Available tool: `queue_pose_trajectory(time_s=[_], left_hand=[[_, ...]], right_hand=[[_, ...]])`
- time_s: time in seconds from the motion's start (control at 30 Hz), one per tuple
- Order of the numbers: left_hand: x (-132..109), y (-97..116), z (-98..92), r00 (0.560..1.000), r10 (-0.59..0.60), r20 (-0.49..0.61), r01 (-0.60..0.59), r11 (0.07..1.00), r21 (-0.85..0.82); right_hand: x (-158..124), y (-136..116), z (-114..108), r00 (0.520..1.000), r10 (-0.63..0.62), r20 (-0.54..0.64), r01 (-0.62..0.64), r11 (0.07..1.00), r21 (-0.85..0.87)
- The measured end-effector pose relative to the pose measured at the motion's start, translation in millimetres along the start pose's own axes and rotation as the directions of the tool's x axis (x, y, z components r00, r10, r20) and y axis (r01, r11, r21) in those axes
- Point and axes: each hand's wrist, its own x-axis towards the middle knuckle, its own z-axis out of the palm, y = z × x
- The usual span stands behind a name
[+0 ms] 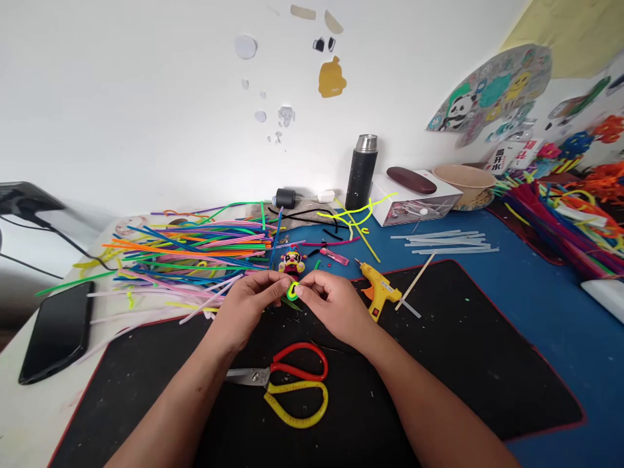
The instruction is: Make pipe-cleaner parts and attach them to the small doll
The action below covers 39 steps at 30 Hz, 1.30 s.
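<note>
Between the fingertips of my left hand (pixel 258 296) and my right hand (pixel 331 302) is a small loop of yellow and green pipe cleaner (pixel 292 292). Both hands pinch it from opposite sides, just above the black mat. Directly behind them stands a small colourful figure (pixel 291 261), partly covered by my fingers. Closer to me lie scissors (pixel 297 388) with one red and one yellow handle, blades pointing left. To the right of my right hand a yellow glue gun (pixel 379 289) rests on its side with a glue stick in its back end.
Many loose pipe cleaners (pixel 195 250) spread over the left side, beside a black phone (pixel 57 333). Clear glue sticks (pixel 446 242) lie at the right. Along the wall stand a black thermos (pixel 361 172), a white box (pixel 414 198) and a beige bowl (pixel 463 179).
</note>
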Motion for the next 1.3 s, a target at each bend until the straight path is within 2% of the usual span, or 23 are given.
queue_pose_trajectory(time_s=[0.23,0.6,1.07,1.3], left_hand=[[-0.9,-1.4,-2.5,0.998,0.066,-0.02,-0.063,0.991,0.117],[-5.3,4.2,6.8,0.996,0.09,-0.017,-0.09,0.996,-0.003],[-6.8,0.1,6.9,0.985,0.166,-0.043,-0.153,0.965,0.211],[-8.7,0.1,8.5,0.972,0.227,-0.065,-0.189,0.914,0.36]], right_hand=[[1.4,3.0,-0.4,1.0,-0.013,-0.017,0.013,1.0,-0.012],[0.9,6.6,-0.1,0.999,-0.011,-0.036,0.011,1.0,-0.024],[0.5,3.5,-0.4,0.998,-0.05,-0.034,0.048,0.996,-0.074],[-0.3,1.5,-0.2,0.998,-0.055,-0.029,0.051,0.99,-0.13]])
